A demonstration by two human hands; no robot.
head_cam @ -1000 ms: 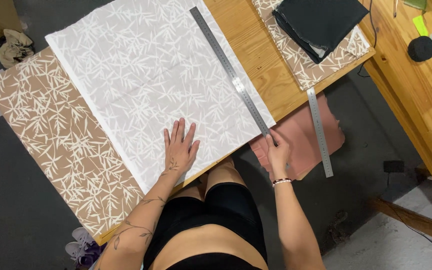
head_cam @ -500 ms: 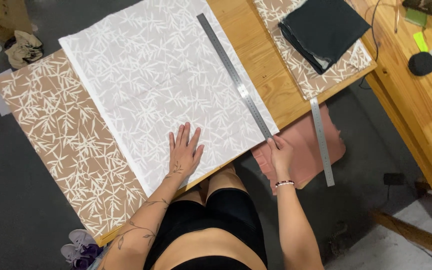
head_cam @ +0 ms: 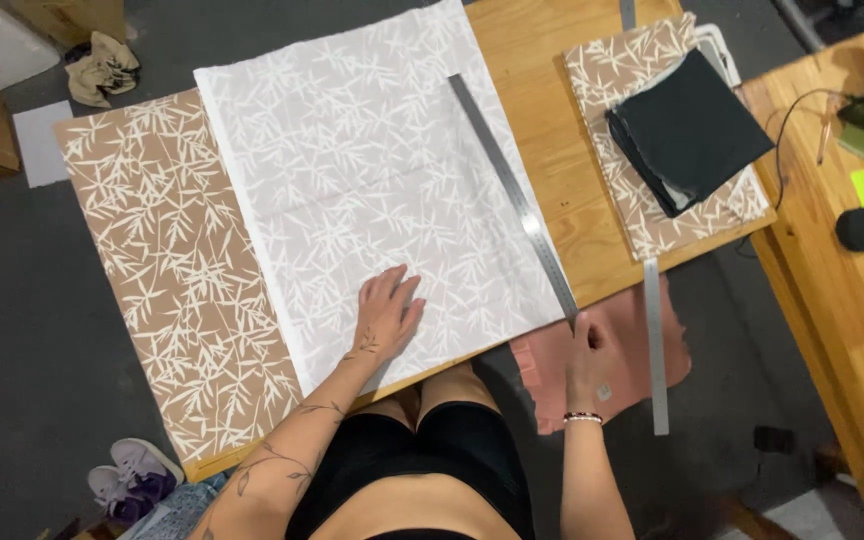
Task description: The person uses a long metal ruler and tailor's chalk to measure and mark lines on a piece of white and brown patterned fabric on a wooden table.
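Note:
My left hand (head_cam: 388, 310) lies flat, fingers spread, on a white leaf-patterned fabric sheet (head_cam: 352, 170) near its front edge. That sheet covers a brown leaf-patterned fabric (head_cam: 167, 270) on a wooden board (head_cam: 552, 160). A long steel ruler (head_cam: 510, 190) lies along the white sheet's right edge. My right hand (head_cam: 585, 360) sits at the ruler's near end, by the sheet's front right corner, fingers curled; whether it pinches the ruler or a tool is hidden. A pink cloth (head_cam: 617, 365) lies under that hand.
A second steel ruler (head_cam: 656, 345) hangs off the board's front right. Dark folded fabric (head_cam: 687, 130) rests on a brown patterned piece (head_cam: 642, 200) at the back right. A wooden table (head_cam: 852, 300) with small items stands right. Shoes (head_cam: 132, 475) lie on the floor at left.
The view has shifted, so everything sits further right and lower in frame. My left hand stays flat on the white sheet; my right hand stays at the ruler's near end.

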